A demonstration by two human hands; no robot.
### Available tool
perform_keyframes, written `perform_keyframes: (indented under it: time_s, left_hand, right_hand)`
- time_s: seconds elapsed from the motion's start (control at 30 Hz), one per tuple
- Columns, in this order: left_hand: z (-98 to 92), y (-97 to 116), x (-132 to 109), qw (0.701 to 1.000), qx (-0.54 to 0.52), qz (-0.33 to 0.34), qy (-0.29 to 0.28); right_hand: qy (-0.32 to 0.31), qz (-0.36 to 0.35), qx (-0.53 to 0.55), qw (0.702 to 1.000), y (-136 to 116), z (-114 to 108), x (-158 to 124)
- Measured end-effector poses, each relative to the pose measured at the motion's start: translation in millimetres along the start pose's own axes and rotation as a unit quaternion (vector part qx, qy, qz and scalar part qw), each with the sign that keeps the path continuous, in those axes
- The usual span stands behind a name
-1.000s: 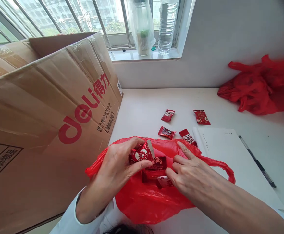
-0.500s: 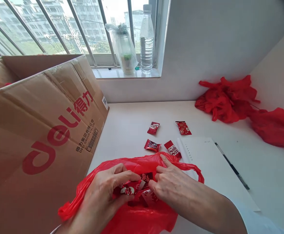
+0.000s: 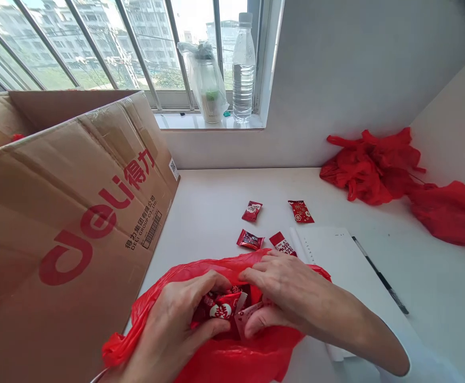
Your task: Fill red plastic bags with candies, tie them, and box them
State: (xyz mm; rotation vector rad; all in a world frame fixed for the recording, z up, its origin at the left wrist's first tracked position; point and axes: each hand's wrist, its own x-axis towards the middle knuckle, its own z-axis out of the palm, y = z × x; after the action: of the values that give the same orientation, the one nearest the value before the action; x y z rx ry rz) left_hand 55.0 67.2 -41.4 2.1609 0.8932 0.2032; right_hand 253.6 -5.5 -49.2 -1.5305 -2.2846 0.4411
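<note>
A red plastic bag [image 3: 240,356] lies open at the table's front, with several red candy packets [image 3: 222,308] inside. My left hand [image 3: 180,314] is in the bag's mouth at the left, thumb and fingers closed round candy packets. On the right, my right hand [image 3: 276,292] reaches into the bag, its thumb on a pinkish packet [image 3: 245,318] and its fingers spread above the candies. Beyond the bag lie separate packets: one with white print [image 3: 252,211], a patterned one [image 3: 301,211], a dark red one [image 3: 250,240] and one partly behind the bag [image 3: 282,243].
A large cardboard box [image 3: 76,223] stands at the left. Right of the bag are an open notebook [image 3: 347,266] and a pen [image 3: 380,275]. Red bags [image 3: 371,167] lie at the back right. A water bottle [image 3: 243,74] and a bagged cup [image 3: 208,88] stand on the windowsill.
My right hand has let go of the bag's far rim and moved over the candies, its thumb now at the pinkish packet. The packets by my left hand have shifted slightly right.
</note>
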Motion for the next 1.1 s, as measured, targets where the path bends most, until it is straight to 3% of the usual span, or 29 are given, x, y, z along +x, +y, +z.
perform_keyframes:
  time_s: [0.17, 0.5, 0.67, 0.8, 0.9, 1.0, 1.1]
  left_hand:
    - [-0.5, 5.3, -0.8, 1.0, -0.017, -0.01, -0.001]
    - [-3.2, 6.8, -1.0, 0.989, -0.027, 0.049, 0.139]
    - [-3.5, 10.3, -5.0, 0.986, -0.058, 0.051, 0.145]
    - [-5.9, 9.8, -5.3, 0.988, 0.023, 0.058, 0.144]
    - [-5.5, 8.8, -11.2, 0.966, 0.133, 0.068, 0.211]
    - [-4.7, 12.2, -26.1, 0.912, 0.269, 0.085, 0.3]
    - [-8.4, 18.6, -43.7, 0.879, 0.322, 0.106, 0.334]
  right_hand:
    - [-0.01, -0.005, 0.013, 1.0, 0.1, -2.9, 5.2]
    - [0.081, -0.008, -0.019, 0.997, 0.9, -8.9, 4.0]
    - [0.073, -0.017, -0.009, 0.997, -4.0, -14.5, 0.0]
    - [0.045, -0.008, -0.017, 0.999, -3.2, -13.3, -1.9]
    - [0.036, 0.001, -0.044, 0.998, 0.9, -4.0, 0.9]
    - [-0.016, -0.026, -0.053, 0.998, 4.0, 7.8, 6.1]
    - [-0.036, -0.03, -0.09, 0.995, 4.1, 11.3, 8.7]
